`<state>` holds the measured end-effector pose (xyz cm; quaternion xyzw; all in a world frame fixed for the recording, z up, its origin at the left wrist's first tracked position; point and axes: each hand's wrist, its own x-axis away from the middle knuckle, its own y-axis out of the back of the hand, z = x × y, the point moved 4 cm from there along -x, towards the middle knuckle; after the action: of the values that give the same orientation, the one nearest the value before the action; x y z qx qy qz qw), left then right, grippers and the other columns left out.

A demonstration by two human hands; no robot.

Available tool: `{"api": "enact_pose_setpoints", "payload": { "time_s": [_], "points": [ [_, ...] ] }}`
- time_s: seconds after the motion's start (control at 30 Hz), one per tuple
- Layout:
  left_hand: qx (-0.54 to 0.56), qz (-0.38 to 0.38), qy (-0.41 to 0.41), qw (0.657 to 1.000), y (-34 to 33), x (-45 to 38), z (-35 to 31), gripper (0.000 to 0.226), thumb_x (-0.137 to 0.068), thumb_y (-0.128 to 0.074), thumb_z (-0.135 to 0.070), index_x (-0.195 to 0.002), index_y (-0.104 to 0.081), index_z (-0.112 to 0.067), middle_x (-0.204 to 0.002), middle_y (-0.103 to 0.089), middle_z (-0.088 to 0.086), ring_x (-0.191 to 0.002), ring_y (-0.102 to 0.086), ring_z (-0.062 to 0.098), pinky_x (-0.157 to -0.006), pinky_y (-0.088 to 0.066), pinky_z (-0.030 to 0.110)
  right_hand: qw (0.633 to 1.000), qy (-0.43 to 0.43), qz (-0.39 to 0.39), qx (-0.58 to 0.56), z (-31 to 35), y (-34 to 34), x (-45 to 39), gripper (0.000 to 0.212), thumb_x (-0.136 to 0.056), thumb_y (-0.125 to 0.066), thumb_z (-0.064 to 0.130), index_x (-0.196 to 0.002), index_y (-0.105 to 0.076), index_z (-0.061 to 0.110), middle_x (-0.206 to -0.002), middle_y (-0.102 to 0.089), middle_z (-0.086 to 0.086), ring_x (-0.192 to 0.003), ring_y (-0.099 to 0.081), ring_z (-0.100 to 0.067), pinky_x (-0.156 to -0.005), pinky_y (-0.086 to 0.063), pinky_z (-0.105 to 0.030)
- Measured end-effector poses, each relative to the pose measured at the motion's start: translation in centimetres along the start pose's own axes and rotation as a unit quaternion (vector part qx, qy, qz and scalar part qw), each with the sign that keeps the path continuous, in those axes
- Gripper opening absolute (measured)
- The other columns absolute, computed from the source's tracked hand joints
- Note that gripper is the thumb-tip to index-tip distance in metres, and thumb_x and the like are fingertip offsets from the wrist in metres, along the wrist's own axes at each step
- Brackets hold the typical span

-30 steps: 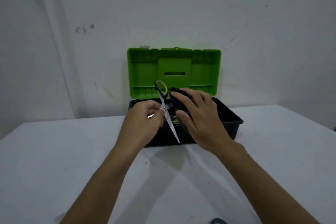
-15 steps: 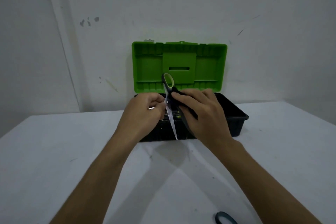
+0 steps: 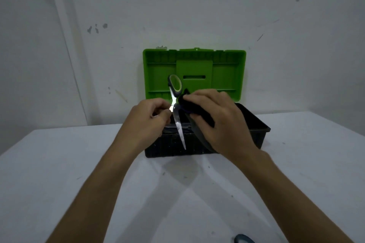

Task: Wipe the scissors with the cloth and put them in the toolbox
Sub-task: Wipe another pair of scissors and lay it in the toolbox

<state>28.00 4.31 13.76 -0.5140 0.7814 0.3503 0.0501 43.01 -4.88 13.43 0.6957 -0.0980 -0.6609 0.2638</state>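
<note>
My two hands hold the scissors (image 3: 178, 124) open above the black toolbox (image 3: 262, 126), whose green lid (image 3: 227, 77) stands upright against the wall. One green-and-black handle points up; its bare blade points down toward the toolbox's front wall. My left hand (image 3: 150, 122) pinches the other blade, which is mostly hidden in the fingers. My right hand (image 3: 223, 124) grips a dark cloth (image 3: 190, 104) pressed against the scissors near the pivot. A dark strip hangs below this hand; I cannot tell whether it is cloth or the second handle.
The toolbox sits at the back of a white table (image 3: 79, 163), close to a white wall. A small dark blue object (image 3: 243, 239) shows at the bottom edge, right of my right forearm.
The scissors sit slightly higher against the green lid than a second ago. My right hand with the cloth has shifted a little along them. My left hand keeps its pinch.
</note>
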Motion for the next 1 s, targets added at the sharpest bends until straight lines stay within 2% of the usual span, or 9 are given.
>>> {"api": "enact_pose_setpoints", "payload": {
  "time_s": [0.07,0.17,0.27,0.4,0.5,0.57,0.73,0.9,1.0],
  "points": [
    [0.011,0.022,0.0,1.0,0.4,0.1,-0.3,0.022,-0.095,-0.056,-0.014,-0.079,-0.066,-0.025,-0.062,-0.062,-0.006,-0.044,-0.05,0.006,-0.047,-0.041,0.019,1.0,-0.01,0.007,-0.009,-0.5,-0.6,0.3,0.033,-0.092,-0.063,0.019,-0.124,-0.066,0.018,-0.118,-0.06,-0.001,-0.098,-0.056,-0.02,-0.079,-0.047,-0.028],
    [0.043,0.024,0.025,0.998,1.4,0.2,-0.2,0.019,-0.094,-0.054,-0.008,-0.084,-0.068,-0.015,-0.063,-0.062,0.0,-0.041,-0.047,0.01,-0.04,-0.036,0.012,0.997,-0.071,-0.025,-0.001,-3.0,0.2,0.5,0.03,-0.091,-0.065,0.018,-0.12,-0.069,0.017,-0.113,-0.062,0.0,-0.097,-0.056,-0.02,-0.081,-0.045,-0.025],
    [0.058,0.003,0.049,0.997,1.9,0.0,0.1,0.027,-0.094,-0.046,-0.005,-0.083,-0.068,-0.017,-0.068,-0.062,0.004,-0.043,-0.048,0.009,-0.037,-0.033,0.009,0.994,-0.103,-0.041,0.002,-4.5,1.8,0.4,0.036,-0.087,-0.071,0.013,-0.123,-0.067,0.018,-0.113,-0.066,0.003,-0.096,-0.056,-0.018,-0.082,-0.04,-0.018],
    [-0.003,0.011,0.044,0.999,1.5,-0.1,0.5,0.032,-0.097,-0.041,-0.007,-0.099,-0.07,-0.021,-0.066,-0.061,-0.003,-0.049,-0.053,0.01,-0.043,-0.037,0.011,0.996,-0.047,0.003,-0.072,-2.1,2.0,-0.4,0.042,-0.082,-0.076,0.016,-0.122,-0.065,0.02,-0.107,-0.064,0.013,-0.092,-0.052,-0.011,-0.079,-0.041,-0.018],
    [-0.017,0.018,0.033,0.999,1.3,-0.1,0.4,0.03,-0.1,-0.043,-0.01,-0.101,-0.071,-0.021,-0.058,-0.055,-0.005,-0.048,-0.054,0.009,-0.051,-0.041,0.019,0.994,0.007,0.06,-0.089,0.0,0.1,-0.4,0.041,-0.082,-0.077,0.017,-0.122,-0.067,0.018,-0.113,-0.069,0.008,-0.097,-0.056,-0.015,-0.084,-0.043,-0.025],
    [-0.012,0.009,0.025,1.0,1.5,0.0,0.1,0.028,-0.1,-0.045,-0.01,-0.099,-0.07,-0.022,-0.06,-0.056,-0.007,-0.05,-0.054,0.009,-0.05,-0.04,0.016,0.992,0.041,0.083,-0.086,0.8,-1.2,0.0,0.039,-0.085,-0.075,0.016,-0.123,-0.068,0.019,-0.118,-0.068,0.006,-0.098,-0.057,-0.02,-0.084,-0.044,-0.03],
    [-0.012,-0.028,0.023,0.999,2.9,0.0,0.5,0.025,-0.1,-0.044,-0.014,-0.108,-0.067,-0.02,-0.066,-0.058,-0.004,-0.056,-0.056,0.009,-0.054,-0.039,0.019,0.968,0.175,0.179,-0.029,1.6,-2.9,2.5,0.03,-0.091,-0.066,0.017,-0.12,-0.071,0.026,-0.117,-0.066,0.008,-0.085,-0.049,-0.02,-0.067,-0.048,-0.038],
    [-0.051,-0.059,0.012,0.997,3.1,-0.1,0.5,0.025,-0.101,-0.043,-0.015,-0.107,-0.067,-0.02,-0.072,-0.058,-0.003,-0.059,-0.059,0.012,-0.048,-0.038,0.011,0.987,0.131,0.076,-0.057,0.7,-0.5,1.2,0.023,-0.089,-0.071,0.014,-0.111,-0.076,0.019,-0.114,-0.07,0.004,-0.087,-0.056,-0.023,-0.073,-0.048,-0.034],
    [-0.085,-0.075,0.006,0.994,3.3,0.0,0.3,0.025,-0.101,-0.043,-0.015,-0.106,-0.067,-0.021,-0.085,-0.056,-0.005,-0.074,-0.062,0.017,-0.057,-0.041,0.021,0.985,0.099,0.108,-0.087,0.6,-0.3,0.2,0.023,-0.085,-0.076,0.015,-0.107,-0.077,0.021,-0.11,-0.071,0.009,-0.091,-0.058,-0.019,-0.075,-0.048,-0.035]
  ]
}}
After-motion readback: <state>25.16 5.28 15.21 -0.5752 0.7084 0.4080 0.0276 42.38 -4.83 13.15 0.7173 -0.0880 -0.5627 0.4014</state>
